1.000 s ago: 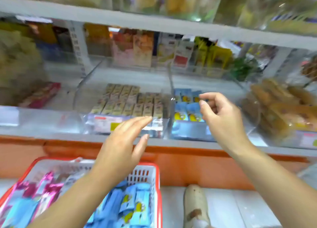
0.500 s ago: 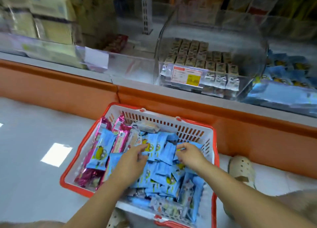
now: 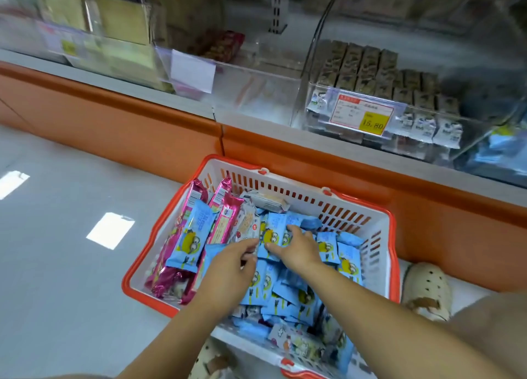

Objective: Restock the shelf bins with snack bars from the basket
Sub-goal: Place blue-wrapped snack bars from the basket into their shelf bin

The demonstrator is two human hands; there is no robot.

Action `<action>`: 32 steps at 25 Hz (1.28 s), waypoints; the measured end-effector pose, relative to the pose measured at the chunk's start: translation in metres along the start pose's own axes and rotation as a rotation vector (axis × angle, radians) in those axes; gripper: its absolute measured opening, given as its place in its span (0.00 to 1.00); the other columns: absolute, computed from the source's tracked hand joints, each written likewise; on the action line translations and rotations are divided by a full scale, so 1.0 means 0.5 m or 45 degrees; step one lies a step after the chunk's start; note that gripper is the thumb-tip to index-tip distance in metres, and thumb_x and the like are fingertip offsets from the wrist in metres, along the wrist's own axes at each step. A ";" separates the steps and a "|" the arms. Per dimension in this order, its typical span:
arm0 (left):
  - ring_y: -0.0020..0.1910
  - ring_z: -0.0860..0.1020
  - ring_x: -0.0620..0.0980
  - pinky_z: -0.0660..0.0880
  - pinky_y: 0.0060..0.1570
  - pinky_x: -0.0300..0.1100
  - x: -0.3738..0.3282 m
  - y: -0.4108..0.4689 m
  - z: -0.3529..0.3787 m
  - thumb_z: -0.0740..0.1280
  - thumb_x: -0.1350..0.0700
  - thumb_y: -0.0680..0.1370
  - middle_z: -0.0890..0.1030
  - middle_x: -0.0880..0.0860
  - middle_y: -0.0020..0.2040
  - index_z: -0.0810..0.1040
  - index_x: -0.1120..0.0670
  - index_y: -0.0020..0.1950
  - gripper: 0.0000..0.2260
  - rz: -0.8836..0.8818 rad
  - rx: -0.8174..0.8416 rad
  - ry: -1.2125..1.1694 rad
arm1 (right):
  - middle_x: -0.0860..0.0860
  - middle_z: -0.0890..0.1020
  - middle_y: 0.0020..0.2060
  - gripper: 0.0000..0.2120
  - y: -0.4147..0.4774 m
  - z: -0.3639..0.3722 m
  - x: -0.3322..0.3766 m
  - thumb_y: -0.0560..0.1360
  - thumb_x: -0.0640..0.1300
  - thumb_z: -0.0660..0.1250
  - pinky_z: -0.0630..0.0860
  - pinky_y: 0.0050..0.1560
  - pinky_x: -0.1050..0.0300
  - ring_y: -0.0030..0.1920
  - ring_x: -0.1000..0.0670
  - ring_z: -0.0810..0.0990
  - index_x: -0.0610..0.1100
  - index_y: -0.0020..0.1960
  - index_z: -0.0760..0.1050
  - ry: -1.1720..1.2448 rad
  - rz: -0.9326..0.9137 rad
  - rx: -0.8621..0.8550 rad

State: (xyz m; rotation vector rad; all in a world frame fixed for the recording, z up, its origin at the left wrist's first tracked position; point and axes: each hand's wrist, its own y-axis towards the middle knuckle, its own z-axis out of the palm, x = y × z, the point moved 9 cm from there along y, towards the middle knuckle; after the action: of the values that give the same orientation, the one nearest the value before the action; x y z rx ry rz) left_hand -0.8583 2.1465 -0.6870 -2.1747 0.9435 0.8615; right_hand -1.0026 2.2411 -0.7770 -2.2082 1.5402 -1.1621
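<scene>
A white basket with a red rim sits on the floor below the shelf, full of blue snack bars and pink snack bars. Both hands are inside it, close together. My left hand has its fingers curled and pinches the edge of a white and red packet. My right hand lies over the blue bars, with fingertips and thumb curled round one of them. On the shelf, a clear bin holds brown bars behind a price tag. A bin of blue bars shows at the far right.
An orange kick panel runs under the shelf, just behind the basket. Left of the brown-bar bin stands a low clear bin with a few red packs at its back. My foot in a cream clog is right of the basket. Grey floor lies to the left.
A second ago both hands were up at the shelf bins. They dropped into the basket, and since half a second ago they have drawn closer together over the bars.
</scene>
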 end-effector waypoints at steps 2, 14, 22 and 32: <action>0.56 0.71 0.37 0.65 0.42 0.17 0.000 0.005 0.005 0.59 0.55 0.83 0.73 0.46 0.69 0.69 0.48 0.72 0.17 -0.009 0.007 -0.011 | 0.46 0.57 0.75 0.37 0.002 0.006 -0.002 0.73 0.62 0.69 0.68 0.68 0.43 0.72 0.41 0.62 0.52 0.75 0.58 0.003 -0.003 -0.008; 0.53 0.76 0.41 0.75 0.45 0.34 -0.044 0.011 0.044 0.63 0.50 0.80 0.71 0.49 0.70 0.59 0.49 0.77 0.26 -0.180 0.039 -0.187 | 0.51 0.70 0.55 0.20 -0.115 -0.049 -0.041 0.74 0.37 0.71 0.75 0.48 0.57 0.53 0.54 0.76 0.50 0.62 0.70 0.873 0.049 0.131; 0.48 0.83 0.50 0.79 0.37 0.39 -0.165 0.024 0.111 0.70 0.58 0.77 0.78 0.56 0.58 0.65 0.51 0.73 0.27 -0.337 0.048 -1.015 | 0.44 0.82 0.51 0.19 -0.225 -0.222 -0.107 0.73 0.29 0.68 0.78 0.48 0.53 0.47 0.44 0.82 0.42 0.62 0.76 1.409 -0.081 0.033; 0.42 0.83 0.47 0.78 0.38 0.37 -0.608 -0.006 0.132 0.68 0.63 0.76 0.85 0.52 0.46 0.79 0.52 0.55 0.10 0.459 0.288 -0.849 | 0.48 0.85 0.47 0.13 -0.366 -0.587 -0.130 0.72 0.35 0.72 0.79 0.48 0.60 0.46 0.53 0.82 0.46 0.54 0.79 1.038 -0.533 -0.323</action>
State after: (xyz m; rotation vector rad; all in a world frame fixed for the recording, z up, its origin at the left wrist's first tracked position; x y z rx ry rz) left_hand -1.0394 2.3140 -0.4973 -1.3871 1.0223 1.4500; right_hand -1.0892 2.4514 -0.5084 -2.4374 1.5597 -2.3300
